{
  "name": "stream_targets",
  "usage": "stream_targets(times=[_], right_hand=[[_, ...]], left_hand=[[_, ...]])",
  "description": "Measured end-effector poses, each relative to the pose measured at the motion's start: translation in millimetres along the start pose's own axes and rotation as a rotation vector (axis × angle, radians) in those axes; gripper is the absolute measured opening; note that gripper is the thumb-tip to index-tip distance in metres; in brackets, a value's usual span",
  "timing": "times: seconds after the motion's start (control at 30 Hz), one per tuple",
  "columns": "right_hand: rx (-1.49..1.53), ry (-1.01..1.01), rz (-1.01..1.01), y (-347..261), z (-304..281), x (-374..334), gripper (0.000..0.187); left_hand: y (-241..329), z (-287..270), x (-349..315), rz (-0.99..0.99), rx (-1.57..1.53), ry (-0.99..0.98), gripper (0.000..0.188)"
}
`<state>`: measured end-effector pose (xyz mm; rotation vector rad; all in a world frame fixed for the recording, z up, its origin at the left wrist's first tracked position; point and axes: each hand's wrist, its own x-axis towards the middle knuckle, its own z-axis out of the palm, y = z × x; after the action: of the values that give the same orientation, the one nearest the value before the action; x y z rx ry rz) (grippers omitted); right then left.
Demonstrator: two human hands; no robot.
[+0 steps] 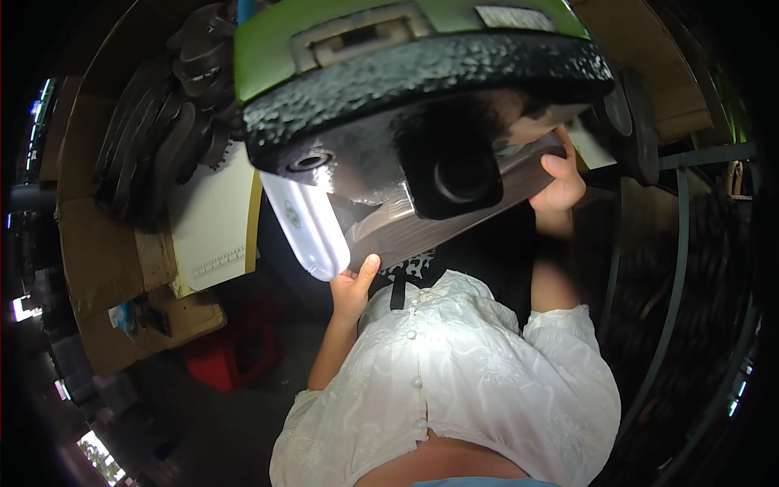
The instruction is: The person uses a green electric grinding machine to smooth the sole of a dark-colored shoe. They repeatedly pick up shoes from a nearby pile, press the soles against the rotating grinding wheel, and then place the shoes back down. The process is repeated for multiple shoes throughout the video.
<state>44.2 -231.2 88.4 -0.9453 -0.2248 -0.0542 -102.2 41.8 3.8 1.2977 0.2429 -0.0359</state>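
Note:
My left hand (pixel 355 292) grips the lower left corner of a long brownish-grey panel (pixel 406 238), with the thumb on top. Closed round the panel's upper right end is my right hand (pixel 560 180), its thumb on the near face. The panel has a glossy, ribbed surface and lies aslant in front of me. A white, round-cornered end piece (pixel 305 227) stands at its left end, close to my left fingers. Much of the panel is hidden behind a green and black device (pixel 430 89) that fills the top of the view, so its exact kind is unclear.
Black shoe soles (pixel 154 138) are piled at the left beside a white board (pixel 213 219), within cardboard (pixel 105 252). More dark soles (pixel 639 122) lie at the far right. A red stool-like object (pixel 223 357) stands low on the left. Metal rack bars (pixel 680 243) rise at the right.

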Motion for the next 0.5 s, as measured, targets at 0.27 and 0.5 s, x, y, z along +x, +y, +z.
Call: stream_targets(times=[0.27, 0.5], right_hand=[[-0.021, 0.049, 0.032, 25, 45, -18, 0.057], [-0.172, -0.068, 0.044, 61, 66, -57, 0.050]], left_hand=[[-5, -41, -24, -0.013, -0.015, 0.149, 0.026], [11, -94, -27, 0.051, 0.001, 0.313, 0.039]])
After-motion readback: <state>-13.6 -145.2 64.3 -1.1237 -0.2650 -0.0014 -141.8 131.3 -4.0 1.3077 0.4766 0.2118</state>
